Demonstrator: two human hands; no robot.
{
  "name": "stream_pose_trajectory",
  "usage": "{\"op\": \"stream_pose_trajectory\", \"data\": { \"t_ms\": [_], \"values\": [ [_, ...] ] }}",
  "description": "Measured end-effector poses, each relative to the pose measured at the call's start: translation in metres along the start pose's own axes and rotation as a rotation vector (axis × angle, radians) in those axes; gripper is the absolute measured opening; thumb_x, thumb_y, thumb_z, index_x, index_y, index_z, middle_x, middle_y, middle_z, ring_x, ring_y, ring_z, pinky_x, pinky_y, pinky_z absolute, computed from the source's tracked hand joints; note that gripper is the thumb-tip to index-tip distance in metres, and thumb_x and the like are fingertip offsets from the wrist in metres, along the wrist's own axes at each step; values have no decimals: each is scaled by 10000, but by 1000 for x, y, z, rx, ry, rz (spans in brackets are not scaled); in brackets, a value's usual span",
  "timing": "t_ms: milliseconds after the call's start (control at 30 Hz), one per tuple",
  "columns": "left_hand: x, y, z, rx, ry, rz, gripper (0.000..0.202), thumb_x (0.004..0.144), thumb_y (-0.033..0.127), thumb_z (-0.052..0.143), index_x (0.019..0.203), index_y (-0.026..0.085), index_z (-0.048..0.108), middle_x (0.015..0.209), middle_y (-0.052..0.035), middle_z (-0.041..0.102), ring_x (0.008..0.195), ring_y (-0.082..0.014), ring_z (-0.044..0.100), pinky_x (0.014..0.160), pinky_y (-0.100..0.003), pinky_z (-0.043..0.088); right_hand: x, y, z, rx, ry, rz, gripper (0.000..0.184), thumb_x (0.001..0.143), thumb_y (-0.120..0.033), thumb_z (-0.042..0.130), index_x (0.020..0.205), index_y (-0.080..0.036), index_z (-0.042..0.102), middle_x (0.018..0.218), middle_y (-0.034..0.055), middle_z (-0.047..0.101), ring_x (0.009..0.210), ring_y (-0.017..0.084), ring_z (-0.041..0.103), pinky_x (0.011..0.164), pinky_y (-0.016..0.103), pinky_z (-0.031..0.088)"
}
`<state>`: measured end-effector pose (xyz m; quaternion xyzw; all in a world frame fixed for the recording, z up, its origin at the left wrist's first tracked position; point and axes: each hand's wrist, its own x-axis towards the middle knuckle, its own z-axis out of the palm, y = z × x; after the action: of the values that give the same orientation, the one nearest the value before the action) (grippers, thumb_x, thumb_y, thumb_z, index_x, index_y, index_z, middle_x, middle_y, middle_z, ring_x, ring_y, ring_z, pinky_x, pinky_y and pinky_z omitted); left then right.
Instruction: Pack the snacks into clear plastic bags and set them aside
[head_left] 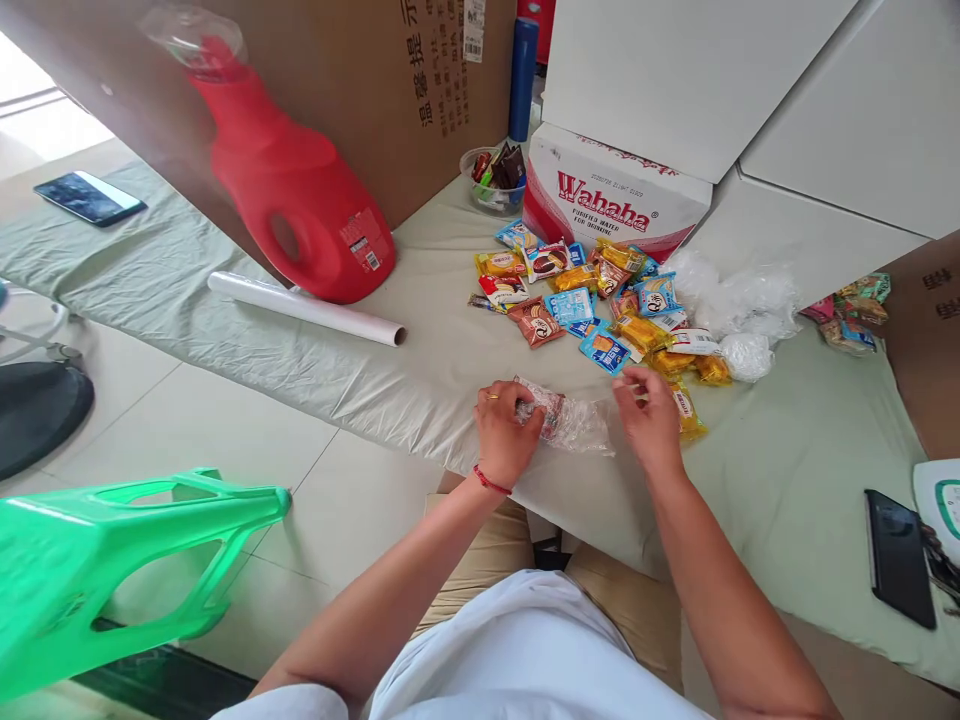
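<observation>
My left hand, with a ring and a red cord bracelet, is closed over a snack packet wrapped in clear bubble wrap. The brown and red packet shows through the plastic, and the loose end of the wrap points right. To its right, my right hand hovers with bent fingers slightly apart, and I see nothing in it. Beside that hand lies a yellow snack packet. Just beyond both hands spreads a pile of small snacks, with a brown packet and a blue packet at its near side.
Crumpled clear wrap sits right of the pile, before a Wahaha carton. A snack tub stands behind. At left are a red jug, a white roll and a green stool. A phone lies at right.
</observation>
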<state>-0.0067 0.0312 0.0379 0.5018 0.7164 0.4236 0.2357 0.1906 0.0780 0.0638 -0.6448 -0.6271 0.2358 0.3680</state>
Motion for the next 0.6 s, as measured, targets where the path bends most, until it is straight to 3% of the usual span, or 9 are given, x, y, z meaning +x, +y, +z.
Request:
{"op": "stream_pose_trajectory", "data": {
  "t_ms": [100, 167, 233, 333, 433, 500, 600],
  "values": [
    [1, -2, 1, 69, 40, -97, 602, 657, 308, 870, 1172, 201, 578, 1286, -145, 561, 1277, -350, 478, 1095, -494, 371, 15, 6, 10, -209, -321, 1, 512, 852, -504, 673, 1248, -180, 648, 1023, 103, 711, 1001, 266, 587, 846, 360, 468],
    [2, -2, 0, 157, -10, -169, 632, 654, 411, 885, 1172, 212, 583, 1379, -159, 512, 1358, -383, 424, 1129, -525, 346, 11, 7, 12, -284, -514, 40, 368, 829, -428, 700, 1114, -193, 699, 915, 79, 696, 965, 266, 583, 836, 348, 448],
    [1, 1, 0, 245, -64, -197, 500, 691, 467, 858, 1057, 225, 618, 1383, -147, 528, 1378, -398, 413, 1122, -541, 356, 0, 9, 11, -315, -549, 43, 185, 833, -356, 673, 937, -209, 712, 900, 73, 670, 958, 261, 570, 840, 343, 431],
    [-6, 7, 4, 285, -84, -142, 411, 718, 412, 841, 1001, 215, 617, 1208, -125, 618, 1240, -361, 535, 1032, -511, 446, -23, 10, 5, -240, -424, 7, 105, 839, -311, 625, 855, -222, 677, 967, 70, 652, 961, 250, 562, 871, 353, 420],
    [-22, 12, 16, 261, -63, 99, 356, 790, 272, 772, 1099, 200, 609, 1103, -100, 640, 1017, -275, 614, 885, -421, 520, -44, 6, 4, 84, -411, 115, 144, 859, -382, 620, 853, -238, 620, 814, 14, 637, 770, 203, 557, 749, 322, 434],
    [-34, 15, 25, 302, -14, 343, 300, 861, 196, 683, 1155, 203, 621, 1131, -119, 642, 1009, -268, 600, 846, -399, 527, -55, 2, 6, 422, -410, 265, 190, 839, -428, 657, 855, -245, 610, 743, -17, 633, 699, 182, 545, 685, 302, 440],
    [-50, 15, 37, 353, 57, 643, 312, 917, 137, 585, 1220, 196, 630, 1193, -157, 641, 1086, -286, 574, 889, -421, 526, -69, -3, 4, 913, -358, 487, 237, 736, -395, 771, 872, -235, 660, 809, -14, 687, 728, 166, 582, 671, 279, 467]
  ]
}}
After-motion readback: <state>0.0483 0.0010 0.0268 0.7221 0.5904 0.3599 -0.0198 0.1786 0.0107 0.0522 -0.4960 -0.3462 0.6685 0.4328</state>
